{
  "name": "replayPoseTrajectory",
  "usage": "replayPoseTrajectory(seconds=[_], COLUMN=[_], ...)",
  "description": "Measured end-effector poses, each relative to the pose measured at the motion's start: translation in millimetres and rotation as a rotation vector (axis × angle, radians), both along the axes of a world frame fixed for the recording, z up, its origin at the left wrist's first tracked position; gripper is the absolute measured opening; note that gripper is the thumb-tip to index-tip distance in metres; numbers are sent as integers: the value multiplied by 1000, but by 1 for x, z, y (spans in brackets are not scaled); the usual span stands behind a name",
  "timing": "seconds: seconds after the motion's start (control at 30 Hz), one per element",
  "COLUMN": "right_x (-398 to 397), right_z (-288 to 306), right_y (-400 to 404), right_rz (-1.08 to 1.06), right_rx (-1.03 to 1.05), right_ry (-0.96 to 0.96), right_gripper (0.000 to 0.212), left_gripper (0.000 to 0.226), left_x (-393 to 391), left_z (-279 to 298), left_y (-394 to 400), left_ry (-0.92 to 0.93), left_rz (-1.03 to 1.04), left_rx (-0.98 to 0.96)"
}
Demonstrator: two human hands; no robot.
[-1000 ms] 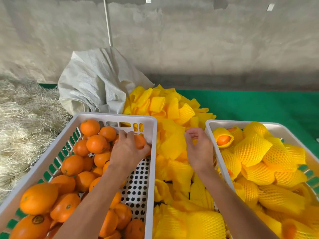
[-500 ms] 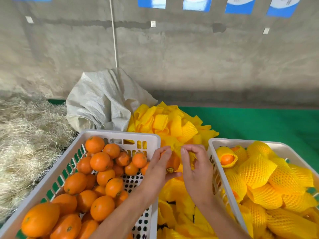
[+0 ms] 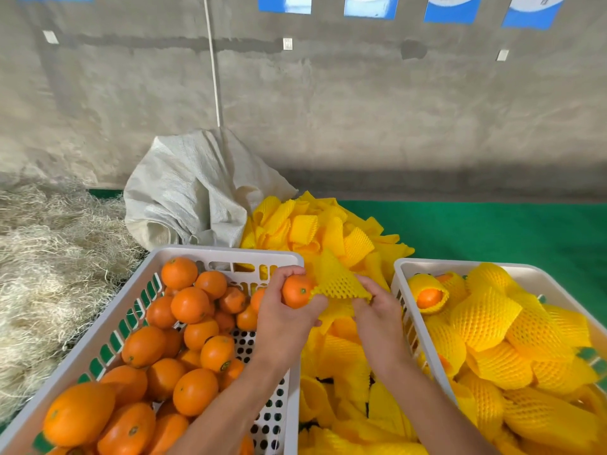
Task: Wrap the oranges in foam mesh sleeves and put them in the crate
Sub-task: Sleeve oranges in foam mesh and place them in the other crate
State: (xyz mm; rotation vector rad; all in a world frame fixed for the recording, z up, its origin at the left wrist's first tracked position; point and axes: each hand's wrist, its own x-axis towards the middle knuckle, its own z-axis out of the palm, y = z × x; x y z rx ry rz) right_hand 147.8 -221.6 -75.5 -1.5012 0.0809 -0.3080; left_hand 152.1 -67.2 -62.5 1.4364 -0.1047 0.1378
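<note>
Over at the far left, a heap of pale straw (image 3: 49, 257) is lying on the floor, and just to its right a grey woven sack (image 3: 193, 195) is slumping against the concrete wall (image 3: 361, 110). Below the sack, a white perforated crate (image 3: 226, 252) is sitting full of bare oranges (image 3: 190, 305). Above that crate's right edge, the left hand (image 3: 282, 318) is gripping a single orange (image 3: 297, 290), fingers curled round it from behind. Touching that orange on its right, a yellow foam mesh sleeve (image 3: 338, 280) is being held at its other end by the right hand (image 3: 377, 315), whose fingertips are pinching the mesh; whether the orange has entered the sleeve's mouth is hard to tell. Beneath and behind both hands, a loose pile of yellow sleeves (image 3: 328, 231) is spreading between the two crates. Further right, a second white crate (image 3: 460, 263) is holding wrapped oranges (image 3: 483, 318), one near its far-left corner showing orange skin through the sleeve's open end. Beyond that crate, green matting (image 3: 492, 231) is covering the floor.
</note>
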Motion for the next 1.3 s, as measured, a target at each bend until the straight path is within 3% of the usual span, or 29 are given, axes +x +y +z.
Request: replayPoseTrajectory(seconds=[0.07, 0.13, 0.27, 0.37, 0.43, 0.57, 0.67, 0.77, 0.9, 1.13, 1.3], right_x=[5, 7, 3, 1, -2, -5, -5, -7, -10, -5, 3], right_z=[9, 15, 19, 28, 33, 36, 36, 32, 31, 28, 20], right_y=[-6, -10, -3, -2, -5, -8, -4, 3, 5, -3, -4], right_rz=[84, 161, 285, 288, 339, 408, 414, 428, 470, 436, 298], right_rx=[495, 719, 649, 636, 664, 725, 712, 730, 750, 661, 578], right_ry=[140, 278, 456, 471, 443, 358, 331, 335, 333, 327, 325], right_gripper=[36, 36, 37, 37, 32, 38, 39, 40, 39, 35, 49], left_gripper=[33, 26, 6, 11, 19, 56, 60, 62, 73, 58, 70], left_x=[8, 15, 18, 18, 19, 16, 13, 8, 5, 12, 15], left_z=[3, 5, 4, 4, 7, 11, 12, 13, 11, 9, 13], left_y=[8, 17, 20, 20, 22, 18, 12, 10, 6, 15, 23], left_ry=[85, 203, 375, 453, 480, 458, 351, 329, 402, 415, 428], left_rz=[97, 122, -4, -128, -250, -485, -593, -655, -673, -691, -728], left_rx=[-79, -211, -362, -368, -379, -385, -327, -284, -365, -404, -607])
